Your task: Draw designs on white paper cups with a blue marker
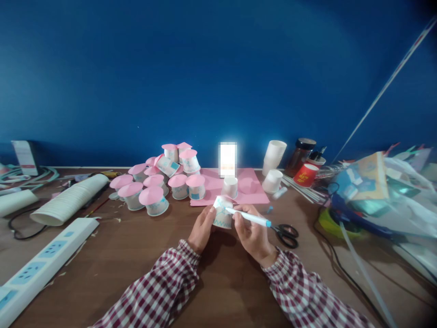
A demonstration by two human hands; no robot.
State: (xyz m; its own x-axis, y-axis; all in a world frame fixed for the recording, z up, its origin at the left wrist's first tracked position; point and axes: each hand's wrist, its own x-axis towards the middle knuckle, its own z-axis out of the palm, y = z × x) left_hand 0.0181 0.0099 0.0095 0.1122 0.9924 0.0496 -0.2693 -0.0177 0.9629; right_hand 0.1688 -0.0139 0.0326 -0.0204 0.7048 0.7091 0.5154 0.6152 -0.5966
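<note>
My left hand [201, 229] is closed around the left side of a white paper cup [222, 220], which has a blue zigzag line near its rim. Between the fingers of my right hand [251, 231] is a white marker pen [251, 217] with a light blue end. Its tip points at the cup's side and seems to touch it. Just beyond stands another white paper cup [230, 187] on a sheet of pink paper [208, 182]. Several cups with pink cone tops [153, 196] and blue drawings are grouped to the left.
Black-handled scissors [287, 235] lie right of my right hand. Farther right are a stack of white cups [274, 157], a red cup [306, 175] with pens, and plastic bags [385, 200]. A power strip [46, 262] and a long cup stack [71, 199] lie left.
</note>
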